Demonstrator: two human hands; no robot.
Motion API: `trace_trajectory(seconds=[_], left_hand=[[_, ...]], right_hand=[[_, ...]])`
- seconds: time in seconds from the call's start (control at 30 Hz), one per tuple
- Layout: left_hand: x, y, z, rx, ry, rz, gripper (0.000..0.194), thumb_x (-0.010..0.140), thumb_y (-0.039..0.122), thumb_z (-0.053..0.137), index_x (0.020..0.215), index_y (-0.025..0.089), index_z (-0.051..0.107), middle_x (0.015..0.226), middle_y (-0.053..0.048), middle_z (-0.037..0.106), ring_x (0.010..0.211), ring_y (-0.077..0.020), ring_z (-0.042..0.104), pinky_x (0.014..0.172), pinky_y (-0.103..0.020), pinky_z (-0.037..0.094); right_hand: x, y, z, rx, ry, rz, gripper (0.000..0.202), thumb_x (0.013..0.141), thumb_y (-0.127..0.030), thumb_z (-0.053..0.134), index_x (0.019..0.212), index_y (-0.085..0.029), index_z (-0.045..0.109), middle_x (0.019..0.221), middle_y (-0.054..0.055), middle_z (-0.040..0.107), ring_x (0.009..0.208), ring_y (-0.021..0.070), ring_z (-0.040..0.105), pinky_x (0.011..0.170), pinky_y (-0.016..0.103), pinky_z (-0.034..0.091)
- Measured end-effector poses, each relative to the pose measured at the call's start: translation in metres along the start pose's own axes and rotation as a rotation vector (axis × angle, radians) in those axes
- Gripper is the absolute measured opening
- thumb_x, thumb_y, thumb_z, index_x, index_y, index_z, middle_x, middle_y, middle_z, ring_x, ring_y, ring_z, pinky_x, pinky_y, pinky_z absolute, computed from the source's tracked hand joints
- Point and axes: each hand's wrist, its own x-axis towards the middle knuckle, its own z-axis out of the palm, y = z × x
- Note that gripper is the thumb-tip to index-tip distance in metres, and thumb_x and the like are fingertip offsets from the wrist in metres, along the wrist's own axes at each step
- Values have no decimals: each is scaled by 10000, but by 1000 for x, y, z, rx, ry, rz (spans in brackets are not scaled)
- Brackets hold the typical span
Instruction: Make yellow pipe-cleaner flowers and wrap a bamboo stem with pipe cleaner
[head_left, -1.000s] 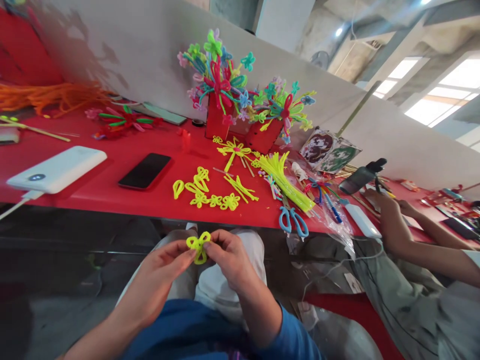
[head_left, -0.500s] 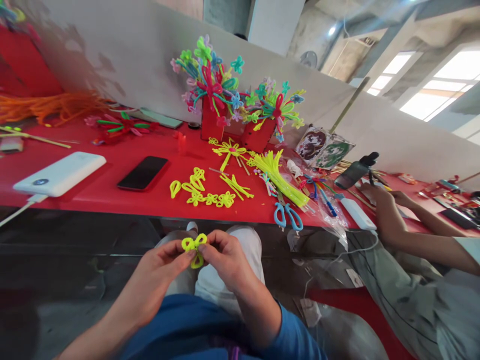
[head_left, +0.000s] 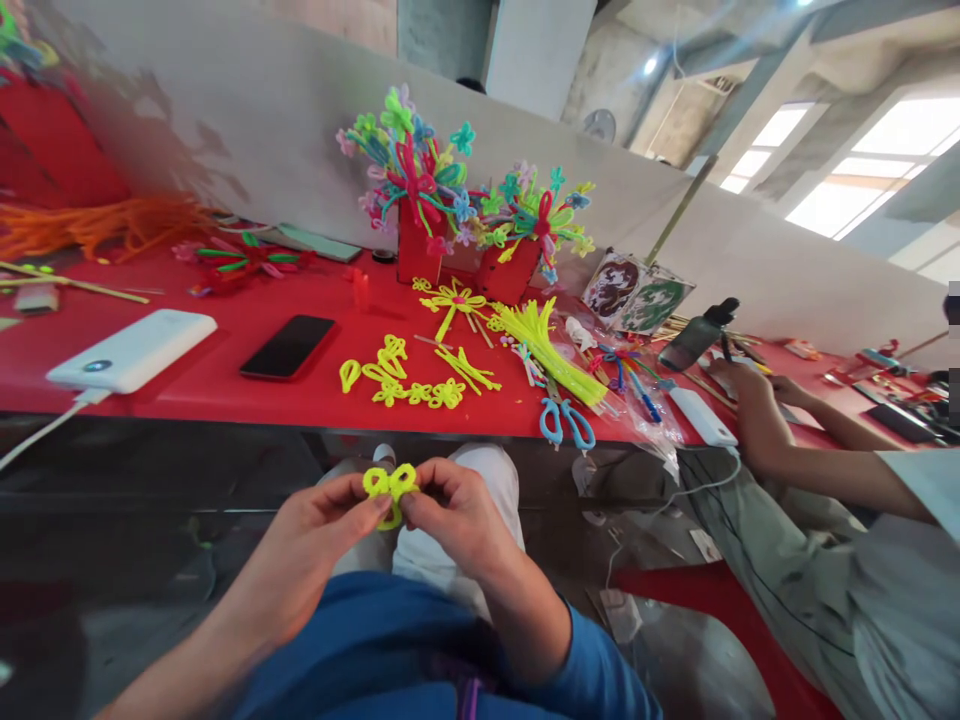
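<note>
From far off, I look down at a long table with a red cover (head_left: 300, 295). On my right, another person in a pale short sleeve rests one bent arm (head_left: 802, 460) over it. At the back stand two red boxes (head_left: 418, 245) stuffed with fuzzy flowers in many colours.

My two bare hands are in front of the table, over my lap. The left hand (head_left: 330, 530) pinches with its thumb and finger, and the right hand (head_left: 465, 520) pinches from the other side. Neither one lets go.

On the table lies a fat bundle of fuzzy bright yellow stems (head_left: 559, 355). A white, flat power bank (head_left: 135, 350) with a cord and a shiny black phone (head_left: 287, 347) lie to the left. Scissors with light blue handles (head_left: 568, 424) sit at the near edge. Next comes a row of little yellow fuzzy flowers (head_left: 418, 393).

Smallest of all is the thing I hold: a yellow fuzzy flower with three loops (head_left: 390, 487). It is between my fingertips, off the table. Just now its bottom loop has slipped partly behind my thumbs, while the top two loops show well. I think that means my fingers are busy near its middle, and its shaping is not done.
</note>
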Motion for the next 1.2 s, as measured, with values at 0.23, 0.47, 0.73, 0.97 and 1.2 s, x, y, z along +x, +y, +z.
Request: trace_trajectory(seconds=[0.23,0.47,0.73,0.97,1.2], left_hand=[[-9,7,6,26,-20,12,212,509,347,846,648,210,764,635,-3,728,627,-157,587,610,-256,475],[-15,11,3,25,-60,55,176,542,317,822,674,213,772,660,-3,738,647,-158,602,631,-245,479],[-17,10,3,-14,-97,84,162,577,322,832,690,227,765,654,5,737,641,-151,607,614,-228,480],[-18,10,-5,-7,-86,136,119,620,321,807,694,239,762,634,-1,721,648,-162,606,602,-232,474],[-25,18,0,45,-88,150,99,556,293,785,557,214,724,560,-1,668,557,-147,543,523,-225,438]], right_hand=[[-8,-14,3,-77,-22,7,181,644,-355,626,642,-214,512,590,-55,510,544,95,448,507,209,374],[-14,-22,5,-135,-33,-39,129,665,-319,594,667,-205,535,595,-49,510,535,92,434,500,211,359],[-14,-18,6,-180,13,-27,139,678,-289,642,646,-189,551,537,-61,503,509,83,435,479,204,335],[-15,-18,9,-28,43,-49,102,665,-272,639,682,-193,577,583,-40,573,522,97,497,504,213,386],[-18,-18,10,-89,3,-65,61,686,-232,632,703,-185,597,585,-46,563,525,93,498,513,209,388]])
